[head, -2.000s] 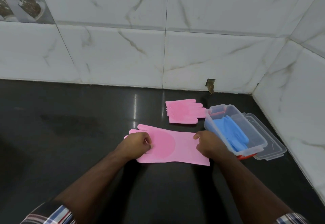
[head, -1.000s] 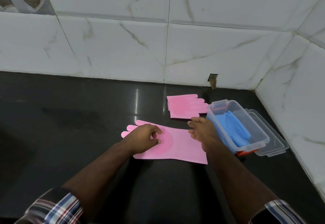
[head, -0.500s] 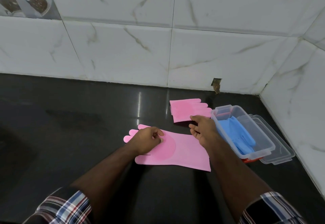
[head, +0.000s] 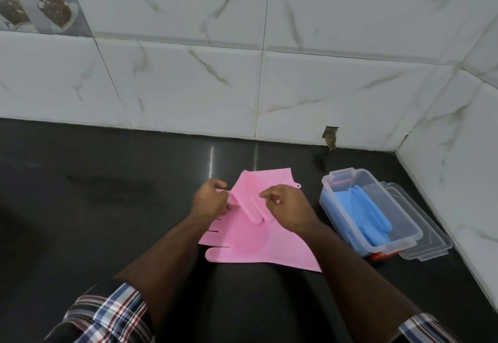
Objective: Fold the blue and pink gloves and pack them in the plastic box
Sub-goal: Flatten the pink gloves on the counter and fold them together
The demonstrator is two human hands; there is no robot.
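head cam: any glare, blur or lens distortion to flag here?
Head view: vertical glare streaks on the black counter behind the pink gloves; wide-angle bowing in the wall tile lines; slight softness on the left hand and right hand; blue gloves in the plastic box read clearly.

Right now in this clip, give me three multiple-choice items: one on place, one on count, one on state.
1. Where are the blue gloves?
A. in the box
B. on the lid
C. under the pink gloves

2. How many pink gloves show?
A. one
B. two
C. three

3. What is the left hand doing?
A. resting flat
B. holding the lid
C. pinching the upper pink glove

Answers:
1 A: blue shows through the box's clear walls.
2 B: the upper one lies over the lower pink glove.
3 C: the right hand also pinches it.
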